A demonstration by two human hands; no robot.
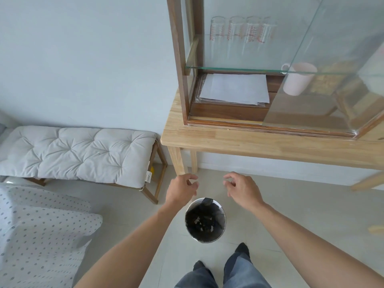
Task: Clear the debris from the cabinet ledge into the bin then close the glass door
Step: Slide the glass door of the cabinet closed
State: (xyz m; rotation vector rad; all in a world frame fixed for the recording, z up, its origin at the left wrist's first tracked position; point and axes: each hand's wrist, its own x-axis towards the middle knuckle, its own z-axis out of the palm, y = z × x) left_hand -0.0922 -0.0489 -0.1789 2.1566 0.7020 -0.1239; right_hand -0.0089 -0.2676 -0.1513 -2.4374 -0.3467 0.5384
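Observation:
A small round bin (pixel 205 238) with a black liner stands on the floor between my arms, with pale scraps lying inside. My left hand (pixel 181 190) hovers just above and behind its left rim, fingers loosely curled, holding nothing I can see. My right hand (pixel 242 189) hovers to the bin's right, fingers apart and empty. Above, the dark wooden cabinet (pixel 182 80) stands on a light wooden table (pixel 228 140). Its glass door (pixel 324 80) swings open toward me on the right. The cabinet ledge (pixel 226 121) along the front bottom looks bare.
Inside the cabinet lie white papers (pixel 234 89), a pink mug (pixel 297 80) and several glasses (pixel 239 30) on a glass shelf. A cushioned bench (pixel 79 152) stands left of the table, a dotted blanket (pixel 37 229) at lower left. My feet (pixel 241 249) stand behind the bin.

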